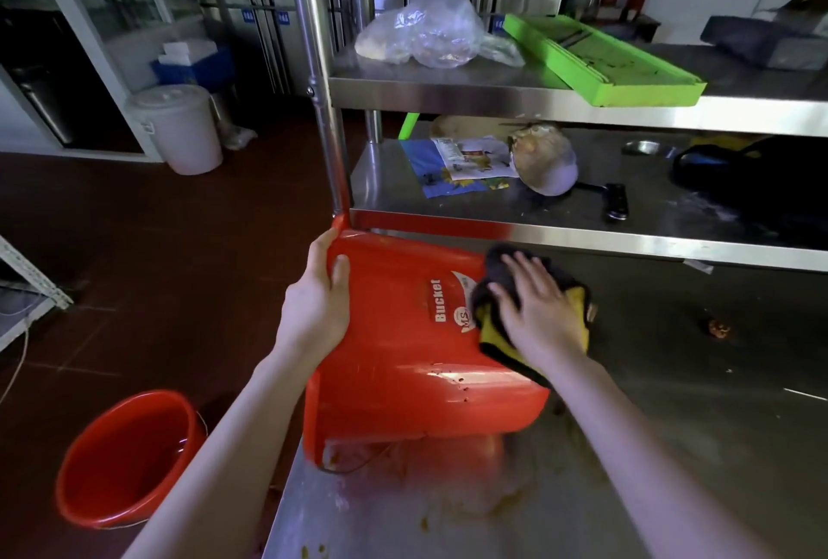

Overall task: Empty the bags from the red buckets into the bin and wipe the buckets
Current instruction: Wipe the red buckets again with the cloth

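- Wiping under way: a red plastic bucket (pixel 403 352) lies on its side on the smeared steel worktable (pixel 672 446), base toward the shelf.
- Left hand (pixel 320 303) clamps the base edge, thumb on top.
- Right hand (pixel 537 307), fingers spread flat, presses a yellow-and-black cloth (pixel 578 303) against the wall.
- Thin, light, slick plastic (likely to roll); the base rim looks the surest hold.
- A second red bucket (pixel 125 455) stands on the floor.

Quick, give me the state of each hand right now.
Left hand: closed on the base edge of the tipped red bucket.
Right hand: fingers spread flat, pressing the black-and-yellow cloth against it.
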Motion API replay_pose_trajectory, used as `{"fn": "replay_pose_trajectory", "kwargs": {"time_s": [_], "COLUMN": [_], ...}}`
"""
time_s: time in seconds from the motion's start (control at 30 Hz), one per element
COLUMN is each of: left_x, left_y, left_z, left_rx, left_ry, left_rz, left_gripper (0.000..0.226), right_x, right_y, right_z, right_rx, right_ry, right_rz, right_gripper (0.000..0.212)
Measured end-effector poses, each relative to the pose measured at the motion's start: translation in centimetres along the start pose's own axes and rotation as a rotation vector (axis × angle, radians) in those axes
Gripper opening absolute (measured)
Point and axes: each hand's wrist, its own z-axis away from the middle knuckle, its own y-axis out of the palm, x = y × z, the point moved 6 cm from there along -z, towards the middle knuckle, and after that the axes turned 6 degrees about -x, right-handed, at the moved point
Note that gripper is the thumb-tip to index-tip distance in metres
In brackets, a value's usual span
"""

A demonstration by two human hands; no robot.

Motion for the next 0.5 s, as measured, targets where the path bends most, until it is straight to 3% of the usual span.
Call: {"fn": "replay_pose_trajectory", "kwargs": {"time_s": [0.13, 0.37, 0.5], "left_x": [0.0, 1.3, 1.2], "left_y": [-0.1, -0.5, -1.2], "left_z": [-1.3, -2.8, -3.3], "left_rx": [0.013, -0.048, -0.028], "left_ry": [-0.065, -0.135, -0.153], "left_rz": [0.013, 0.017, -0.022], "left_gripper": [0.037, 0.036, 0.035], "right_x": [1.1, 19.2, 16.5], "right_y": [0.4, 2.0, 1.6], "right_z": [-0.8, 3.0, 2.4], "right_rx": [0.012, -0.045, -0.071], "right_ry": [0.012, -0.498, -0.487], "right_rz": [0.018, -0.087, -0.054], "right_gripper": [0.061, 0.066, 0.066]}}
